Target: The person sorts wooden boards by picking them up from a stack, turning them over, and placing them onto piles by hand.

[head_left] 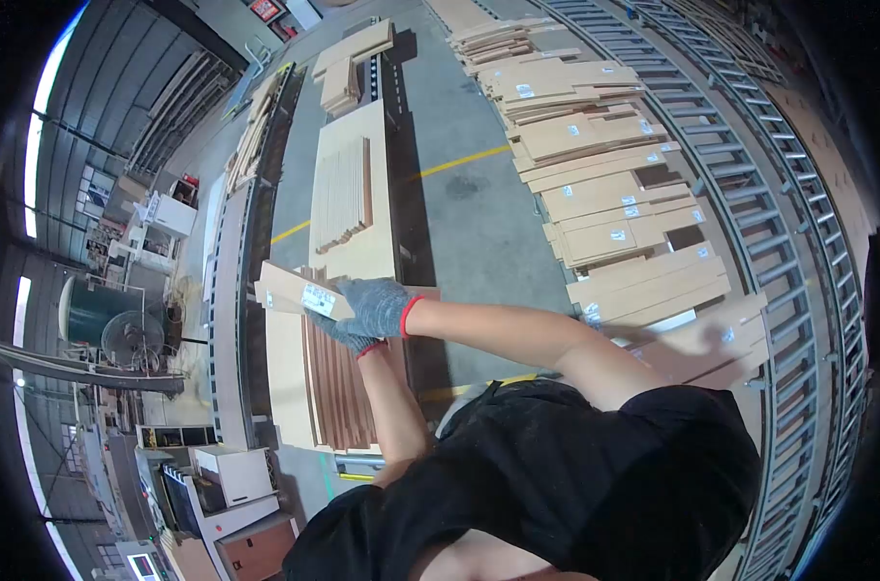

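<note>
Both hands wear grey knit gloves with red cuffs and meet at a light brown board bearing a white label. My right hand is closed on the board's right part. Just below it, my left hand is closed around the lower edge, its fingers partly hidden by the board and my right hand. The board is above a long worktable. Under and beside my hands lies a row of narrow wooden strips on a pale panel. Farther up the table is another stack of pale strips.
To the right, labelled boards lie in long overlapping rows beside a roller conveyor. A narrow conveyor runs along the left. Machinery with a green tank and a white cabinet stand farther left. Grey floor separates the rows.
</note>
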Demonstrator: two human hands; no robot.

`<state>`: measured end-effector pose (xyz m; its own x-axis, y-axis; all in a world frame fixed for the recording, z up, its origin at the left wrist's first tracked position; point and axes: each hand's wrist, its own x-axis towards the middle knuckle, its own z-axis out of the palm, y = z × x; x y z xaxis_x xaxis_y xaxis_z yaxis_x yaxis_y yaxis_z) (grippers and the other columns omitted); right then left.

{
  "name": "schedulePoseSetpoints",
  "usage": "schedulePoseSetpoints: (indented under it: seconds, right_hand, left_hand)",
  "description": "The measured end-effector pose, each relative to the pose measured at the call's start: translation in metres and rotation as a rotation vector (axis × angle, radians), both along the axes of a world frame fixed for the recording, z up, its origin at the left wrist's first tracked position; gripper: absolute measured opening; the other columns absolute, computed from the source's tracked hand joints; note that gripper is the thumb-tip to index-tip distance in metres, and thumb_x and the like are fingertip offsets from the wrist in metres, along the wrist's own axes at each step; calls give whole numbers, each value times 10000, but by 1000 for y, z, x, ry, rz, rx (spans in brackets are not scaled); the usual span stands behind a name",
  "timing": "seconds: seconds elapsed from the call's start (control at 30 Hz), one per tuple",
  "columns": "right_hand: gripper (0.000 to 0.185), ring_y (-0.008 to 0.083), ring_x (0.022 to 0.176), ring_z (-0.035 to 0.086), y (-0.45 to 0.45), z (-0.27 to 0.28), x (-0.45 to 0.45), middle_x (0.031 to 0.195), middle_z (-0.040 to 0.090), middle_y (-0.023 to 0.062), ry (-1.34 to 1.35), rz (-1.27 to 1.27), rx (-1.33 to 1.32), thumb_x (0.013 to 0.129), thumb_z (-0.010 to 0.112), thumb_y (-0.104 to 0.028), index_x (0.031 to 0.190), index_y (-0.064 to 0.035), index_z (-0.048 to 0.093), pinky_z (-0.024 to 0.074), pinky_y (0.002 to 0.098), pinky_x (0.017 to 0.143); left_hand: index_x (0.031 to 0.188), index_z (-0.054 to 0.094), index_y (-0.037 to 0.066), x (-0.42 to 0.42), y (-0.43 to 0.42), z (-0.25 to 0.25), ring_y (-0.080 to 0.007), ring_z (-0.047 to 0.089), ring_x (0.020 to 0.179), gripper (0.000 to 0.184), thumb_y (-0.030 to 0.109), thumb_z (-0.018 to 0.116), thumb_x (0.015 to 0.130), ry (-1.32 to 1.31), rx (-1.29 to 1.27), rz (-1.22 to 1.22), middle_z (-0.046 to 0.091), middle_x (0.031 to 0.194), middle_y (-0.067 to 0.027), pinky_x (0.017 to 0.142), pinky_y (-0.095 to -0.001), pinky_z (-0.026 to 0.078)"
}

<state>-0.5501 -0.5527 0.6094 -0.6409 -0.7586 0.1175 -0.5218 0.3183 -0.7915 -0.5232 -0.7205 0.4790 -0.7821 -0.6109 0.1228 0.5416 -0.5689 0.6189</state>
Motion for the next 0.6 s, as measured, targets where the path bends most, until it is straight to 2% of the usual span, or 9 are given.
schedulePoseSetpoints:
  seconds: [0.1,0.2,0.23,0.3,0.33,0.37,0.5,0.53,0.6]
  right_hand:
    - [786,390,929,726,-31,-5,-29,999,725,262,-13,-23,-8,847,544,-701,1111,31,657,565,450,864]
    - [807,386,896,730,-45,12,-73,972,733,248,-84,43,21,844,530,-729,1108,22,663,574,441,839]
    - [809,386,896,730,-60,-1,-92,973,733,247,-39,35,0,836,541,-728,1108,24,663,574,439,838]
    - [814,387,896,729,-97,-26,-132,975,734,246,50,7,-49,820,563,-728,1108,27,664,575,435,835]
    - [815,389,897,729,-113,-32,-155,975,734,246,16,-9,-24,809,578,-725,1111,28,663,574,437,839]
    - [817,391,898,729,-121,-28,-174,974,734,246,-20,-26,4,799,593,-721,1114,30,662,573,439,842]
    - [823,401,902,727,-165,-31,-268,970,732,242,-2,-99,15,758,643,-712,1114,31,659,571,445,850]
    - [795,403,939,720,-170,-29,-292,1006,724,253,-71,-96,43,746,689,-669,1119,31,647,568,447,864]
    - [719,402,978,707,-179,-22,-332,1025,712,264,-112,-122,68,752,707,-591,1114,25,630,556,443,880]
  left_hand:
    - [1472,441,113,-19,21,50,-306,552,1210,627,545,376,1022,-126,175,117,565,1324,-159,1036,-456,444]
    - [1475,436,106,-53,4,71,-299,540,1237,618,525,399,1023,-196,362,161,556,1347,-159,1056,-443,433]
    - [1476,435,104,-71,-6,72,-297,536,1247,615,519,407,1023,-216,422,168,552,1354,-159,1063,-439,430]
    - [1479,429,95,-118,-30,61,-291,521,1276,604,495,420,1026,-424,285,333,539,1379,-159,1084,-429,419]
    - [1480,425,89,-146,-45,46,-288,510,1296,595,477,426,1029,-608,79,483,528,1397,-158,1098,-423,413]
    - [1482,424,98,-170,-61,33,-294,509,1297,597,484,428,1026,-658,-11,542,524,1402,-159,1100,-430,413]
    - [1488,421,136,-269,-122,4,-317,505,1304,604,513,435,1017,-322,14,315,507,1422,-162,1105,-460,413]
    - [1490,420,146,-291,-134,-1,-323,505,1305,605,520,437,1014,-278,30,256,503,1427,-162,1106,-468,414]
    - [1493,418,164,-338,-157,-10,-334,503,1309,609,534,441,1009,-229,29,180,495,1437,-164,1109,-482,414]
